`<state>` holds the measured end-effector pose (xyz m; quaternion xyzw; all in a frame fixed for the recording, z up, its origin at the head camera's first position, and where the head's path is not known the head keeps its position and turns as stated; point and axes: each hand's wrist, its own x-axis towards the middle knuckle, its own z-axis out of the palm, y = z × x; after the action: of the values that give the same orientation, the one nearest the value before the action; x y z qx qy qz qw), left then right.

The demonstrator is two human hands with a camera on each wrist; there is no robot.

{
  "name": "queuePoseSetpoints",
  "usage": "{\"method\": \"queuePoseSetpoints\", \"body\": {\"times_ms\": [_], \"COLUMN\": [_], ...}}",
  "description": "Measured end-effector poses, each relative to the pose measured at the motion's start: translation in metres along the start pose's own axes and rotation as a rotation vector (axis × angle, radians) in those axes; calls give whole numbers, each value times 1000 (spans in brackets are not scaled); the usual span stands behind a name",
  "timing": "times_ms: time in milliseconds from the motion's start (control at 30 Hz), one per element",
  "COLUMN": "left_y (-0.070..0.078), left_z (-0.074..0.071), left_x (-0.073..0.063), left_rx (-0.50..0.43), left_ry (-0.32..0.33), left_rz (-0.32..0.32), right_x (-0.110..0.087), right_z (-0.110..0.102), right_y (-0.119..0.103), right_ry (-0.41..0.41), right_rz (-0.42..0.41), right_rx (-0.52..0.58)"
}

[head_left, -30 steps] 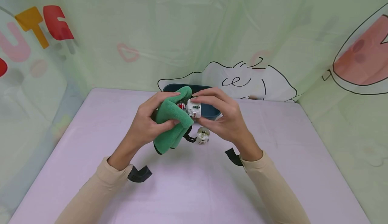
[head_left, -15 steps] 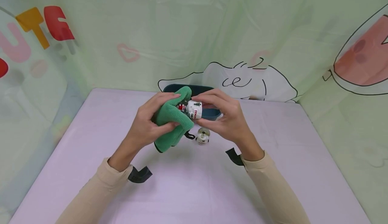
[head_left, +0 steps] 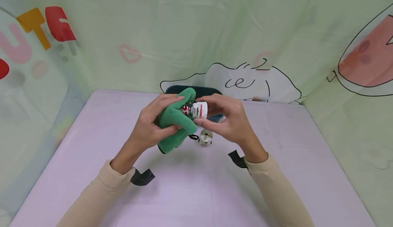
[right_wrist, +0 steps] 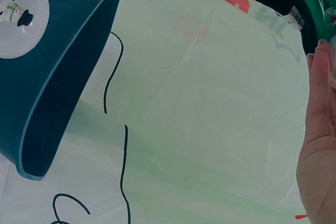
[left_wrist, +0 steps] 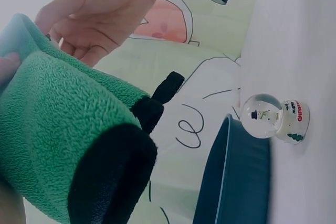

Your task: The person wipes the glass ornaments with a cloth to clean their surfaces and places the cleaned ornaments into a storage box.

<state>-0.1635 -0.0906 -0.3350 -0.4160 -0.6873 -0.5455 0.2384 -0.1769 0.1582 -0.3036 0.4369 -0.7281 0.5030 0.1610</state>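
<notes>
Near the middle of the head view, the left hand grips a folded green plush cloth with black edging, fingers above and thumb below. Toward 3 o'clock from it, the right hand pinches the white base of a small clear-domed snow globe lettered "Merry Christmas", tipped sideways, its dome pointing to 9 o'clock into the cloth's fold. Both hands stay clear of each other. At 6 o'clock from the held globe, a second white-based snow globe enclosing a snowman stands upright on the pale lilac table covering; at 12 o'clock sits an oblong dark-blue plastic tub, partly hidden.
</notes>
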Motion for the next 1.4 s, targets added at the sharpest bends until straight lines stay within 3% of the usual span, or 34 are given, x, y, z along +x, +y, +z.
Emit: {"method": "queuePoseSetpoints", "body": {"times_ms": [200, 533, 1000, 1400], "left_y": [-1, -2, -2, 0], "left_z": [1, -1, -2, -1], "left_x": [-1, 0, 0, 1], "left_rx": [5, -22, -78, -172], "left_ry": [3, 16, 33, 16], "left_rz": [-1, -29, -67, -161], "right_x": [-1, -1, 1, 2], "right_z": [0, 2, 4, 4], "right_y": [0, 1, 3, 9], "right_ry": [-7, -10, -3, 26], "right_rz": [57, 8, -153, -284], "right_rx": [53, 16, -121, -217]}}
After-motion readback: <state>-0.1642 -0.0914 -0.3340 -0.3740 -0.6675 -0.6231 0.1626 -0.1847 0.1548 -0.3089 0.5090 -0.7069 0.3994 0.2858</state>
